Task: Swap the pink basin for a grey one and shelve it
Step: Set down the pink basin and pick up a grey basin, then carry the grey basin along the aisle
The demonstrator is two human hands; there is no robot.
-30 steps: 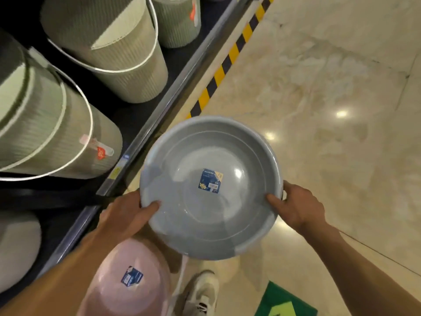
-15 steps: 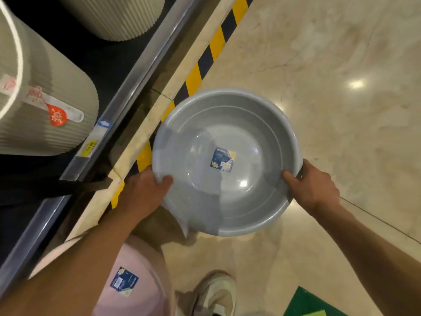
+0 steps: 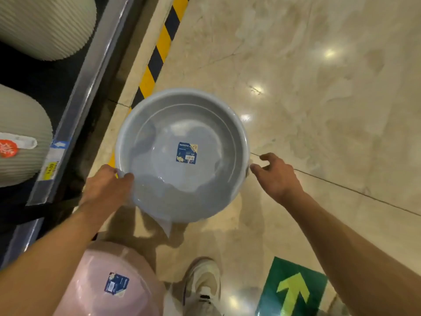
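Partly hidden under the left forearm: round pink plastic basin (image 3: 109,283). Left hand (image 3: 107,188) grips the round grey plastic basin (image 3: 182,156) over glossy beige marble floor (image 3: 319,76); right hand (image 3: 276,176) is spread, just off its rim.

Left hand (image 3: 107,188) closed in grip; right hand (image 3: 276,176) spread open.

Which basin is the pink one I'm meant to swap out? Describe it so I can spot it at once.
Start at the dark shelf rail running up the left side and follow it to the bottom edge of the view. There, under the left forearm and beside a white shoe, sits the pink basin. Unlike the grey basin held above, it is pale pink.
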